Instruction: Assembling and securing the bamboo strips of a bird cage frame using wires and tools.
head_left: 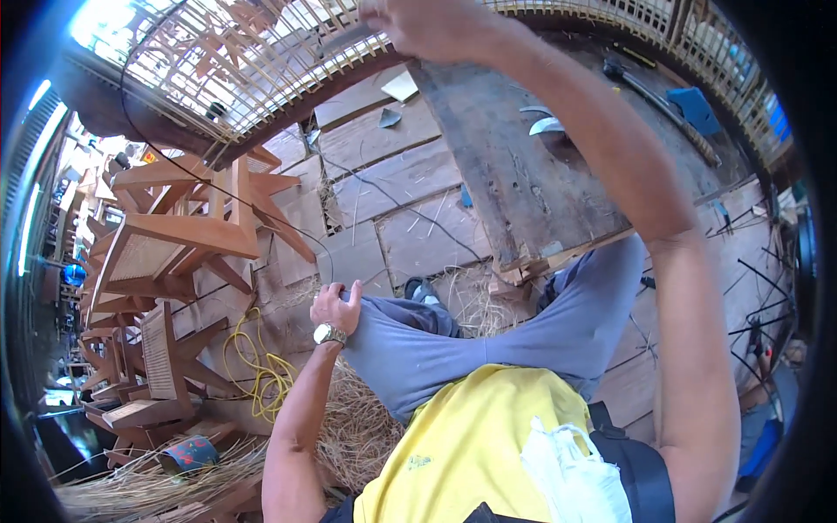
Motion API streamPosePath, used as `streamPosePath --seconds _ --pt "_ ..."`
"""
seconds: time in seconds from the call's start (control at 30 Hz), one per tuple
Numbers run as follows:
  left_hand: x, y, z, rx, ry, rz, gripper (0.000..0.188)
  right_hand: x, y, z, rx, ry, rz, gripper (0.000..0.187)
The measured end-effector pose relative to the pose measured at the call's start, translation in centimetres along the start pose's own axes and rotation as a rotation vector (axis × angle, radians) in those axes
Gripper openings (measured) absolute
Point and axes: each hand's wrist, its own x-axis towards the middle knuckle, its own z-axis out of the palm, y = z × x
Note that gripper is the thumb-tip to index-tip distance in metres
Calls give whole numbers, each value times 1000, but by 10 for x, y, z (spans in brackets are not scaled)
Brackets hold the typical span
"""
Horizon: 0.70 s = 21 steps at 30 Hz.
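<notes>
My right hand (427,24) reaches to the upper edge of the view, over a wooden frame strung with a woven cane lattice (288,57). Its fingers are bent, and a small grey flat piece (346,40) shows just below them. What the fingers grip is partly cut off by the edge. My left hand (336,307), with a watch on the wrist, rests on my left knee, thumb and fingers apart. A thin dark strand (253,207) curves from the lattice down to near its fingertips; whether they touch it I cannot tell.
On the worn wooden board (497,148) at right lie a curved metal blade (547,125), a long-handled tool (663,109) and a blue piece (694,111). Wooden chair frames (166,235) crowd the left. Yellow cord (261,375) and loose cane shavings (353,427) cover the floor beside me.
</notes>
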Motion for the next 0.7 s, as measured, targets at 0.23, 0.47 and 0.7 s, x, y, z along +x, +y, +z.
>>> streamPosePath --seconds 0.23,0.47,0.7 --pt "8 12 3 54 20 53 53 6 2 18 -46 186 -171 17" --pt "6 11 3 -9 31 21 51 13 0 24 -74 229 -191 13" --pt "3 2 4 -25 54 17 51 3 -13 -25 46 278 -133 18"
